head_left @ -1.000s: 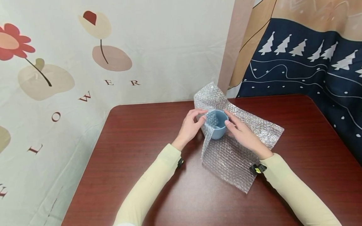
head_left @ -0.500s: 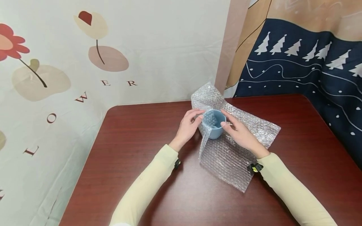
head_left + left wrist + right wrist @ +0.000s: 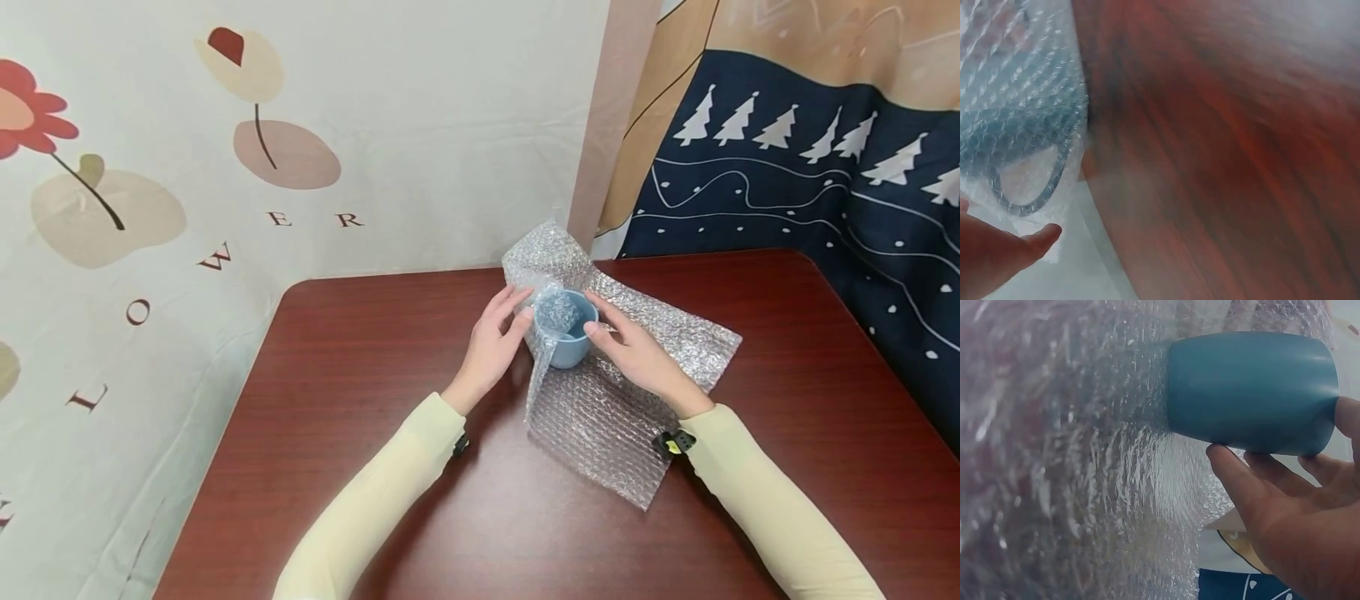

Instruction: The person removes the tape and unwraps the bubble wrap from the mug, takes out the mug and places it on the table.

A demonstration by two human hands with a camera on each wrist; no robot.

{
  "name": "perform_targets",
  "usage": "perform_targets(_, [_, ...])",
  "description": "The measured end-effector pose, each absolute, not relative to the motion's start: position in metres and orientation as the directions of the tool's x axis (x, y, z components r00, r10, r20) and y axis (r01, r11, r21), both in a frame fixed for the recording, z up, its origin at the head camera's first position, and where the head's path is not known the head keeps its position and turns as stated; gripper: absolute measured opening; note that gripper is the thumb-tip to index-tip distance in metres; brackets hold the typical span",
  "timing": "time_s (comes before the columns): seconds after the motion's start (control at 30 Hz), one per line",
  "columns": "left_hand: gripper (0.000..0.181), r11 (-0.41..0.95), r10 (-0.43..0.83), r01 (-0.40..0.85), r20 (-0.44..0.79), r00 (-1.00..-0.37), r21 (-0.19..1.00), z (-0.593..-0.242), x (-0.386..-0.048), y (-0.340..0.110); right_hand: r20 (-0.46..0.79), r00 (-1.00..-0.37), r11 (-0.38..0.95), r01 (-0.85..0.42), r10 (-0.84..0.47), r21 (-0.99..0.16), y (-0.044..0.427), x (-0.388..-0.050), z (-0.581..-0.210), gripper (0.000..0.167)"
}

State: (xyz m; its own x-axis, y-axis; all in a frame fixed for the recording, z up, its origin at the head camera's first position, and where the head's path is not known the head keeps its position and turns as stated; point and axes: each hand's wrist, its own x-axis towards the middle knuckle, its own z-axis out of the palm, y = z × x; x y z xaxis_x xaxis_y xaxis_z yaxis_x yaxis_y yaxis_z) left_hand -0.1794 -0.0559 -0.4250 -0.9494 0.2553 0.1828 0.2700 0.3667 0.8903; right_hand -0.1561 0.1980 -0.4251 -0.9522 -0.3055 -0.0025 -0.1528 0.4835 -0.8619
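A blue mug stands upright on a sheet of bubble wrap. One flap of the wrap lies over the mug's left side and dips into its mouth. My right hand holds the mug from the right; in the right wrist view the thumb is at the rim and the fingertips touch the bare side of the mug. At the left, my left hand has its fingers extended beside the covered side. Through the wrap, the left wrist view shows the mug's handle just above the left thumb.
The brown wooden table reaches back to a pale flower-print cloth. A dark blue cloth with white trees hangs at the back right. Loose wrap spreads behind, right and in front of the mug.
My left fingers have loosened from the wrapped rim and drawn slightly left. The flap inside the mug's mouth has shifted a little. The right hand keeps its hold; the head view has turned slightly.
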Motion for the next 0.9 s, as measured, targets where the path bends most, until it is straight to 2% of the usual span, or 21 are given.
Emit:
perform_targets(0.27, [0.086, 0.432, 0.368, 0.283, 0.119, -0.922, 0.856, -0.424, -0.161, -0.056, 0.005, -0.949, 0.474, -0.162, -0.316, -0.865, 0.200, -0.157, -0.426, 0.066])
perform_targets(0.37, [0.092, 0.459, 0.390, 0.293, 0.106, -0.915, 0.839, -0.423, -0.157, -0.054, 0.001, -0.948, 0.472, -0.160, -0.319, -0.867, 0.200, -0.157, -0.427, 0.066])
perform_targets(0.67, [0.076, 0.478, 0.384, 0.342, 0.158, -0.910, 0.809, -0.423, -0.155, -0.059, 0.005, -0.944, 0.461, -0.166, -0.330, -0.872, 0.200, -0.158, -0.427, 0.068])
perform_targets(0.9, [0.069, 0.397, 0.401, 0.364, 0.198, -0.895, 0.843, -0.426, -0.155, -0.065, 0.004, -0.944, 0.463, -0.165, -0.330, -0.871, 0.200, -0.159, -0.427, 0.068])
